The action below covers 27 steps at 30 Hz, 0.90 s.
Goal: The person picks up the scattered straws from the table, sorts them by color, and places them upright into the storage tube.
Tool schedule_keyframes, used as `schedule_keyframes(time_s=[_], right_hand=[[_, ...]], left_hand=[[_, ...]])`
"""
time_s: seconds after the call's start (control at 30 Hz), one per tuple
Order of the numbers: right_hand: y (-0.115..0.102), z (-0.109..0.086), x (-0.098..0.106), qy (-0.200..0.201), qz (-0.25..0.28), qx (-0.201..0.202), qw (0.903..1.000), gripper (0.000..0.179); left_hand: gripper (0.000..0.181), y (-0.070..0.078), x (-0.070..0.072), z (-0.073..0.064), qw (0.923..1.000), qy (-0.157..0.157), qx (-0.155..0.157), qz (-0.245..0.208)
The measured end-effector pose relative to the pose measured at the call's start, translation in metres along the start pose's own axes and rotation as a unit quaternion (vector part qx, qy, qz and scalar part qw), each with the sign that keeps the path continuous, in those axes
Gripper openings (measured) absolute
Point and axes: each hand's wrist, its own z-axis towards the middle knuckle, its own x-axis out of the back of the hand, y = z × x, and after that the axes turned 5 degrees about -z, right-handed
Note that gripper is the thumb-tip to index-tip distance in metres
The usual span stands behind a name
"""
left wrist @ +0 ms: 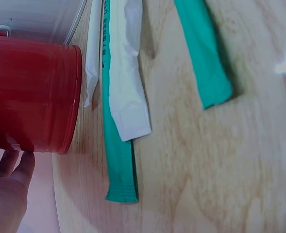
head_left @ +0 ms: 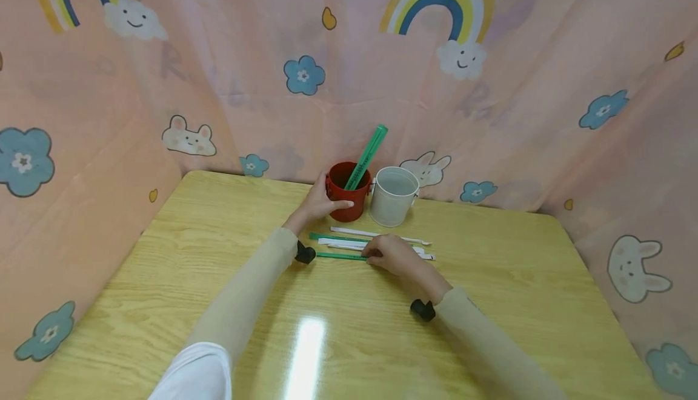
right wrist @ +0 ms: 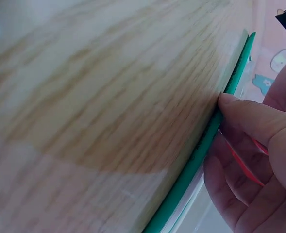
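My left hand (head_left: 318,202) grips the red bucket (head_left: 354,207), thumb across its front and fingers round its left side. A green wrapped straw (head_left: 368,156), maybe more than one, leans inside it and sticks out above the rim. In front, several green and white wrapped straws lie side by side on the table. With thumb and fingertips, my right hand (head_left: 397,257) pinches the nearest green wrapped straw (right wrist: 197,154), which lies along the tabletop. Behind it, a white wrapped straw (left wrist: 128,77) overlaps another green straw (left wrist: 121,179). My right hand hides part of the row in the head view.
A white bucket (head_left: 394,200) stands just right of the red one, near the table's back edge. A pink patterned curtain (head_left: 240,73) hangs behind and along the sides of the wooden table (head_left: 207,236). Light reflects off the table's front part.
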Motion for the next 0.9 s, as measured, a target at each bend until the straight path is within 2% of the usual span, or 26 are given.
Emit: schedule_keyframes(time_s=[0.3, 0.5, 0.67, 0.8, 0.9], right_hand=[[-0.001, 0.002, 0.002, -0.001, -0.077, 0.042, 0.9962, 0.012], [0.000, -0.002, 0.003, -0.005, -0.083, 0.041, 0.9957, 0.011], [0.004, -0.007, 0.005, 0.015, -0.072, 0.029, 0.9969, 0.011], [0.006, -0.010, 0.007, 0.036, -0.071, 0.034, 0.9962, 0.010], [0.007, -0.012, 0.009, 0.046, -0.070, 0.036, 0.9958, 0.010]], left_hand=[[0.091, 0.001, 0.000, 0.002, 0.9999, 0.001, -0.009, 0.005], [0.090, -0.001, -0.003, 0.003, 0.9999, -0.001, -0.013, -0.007], [0.088, 0.001, -0.004, 0.002, 0.9998, 0.005, -0.020, -0.005], [0.088, 0.005, -0.003, -0.001, 0.9999, -0.001, -0.013, -0.008], [0.089, 0.015, -0.001, -0.007, 0.9998, -0.008, -0.002, -0.020]])
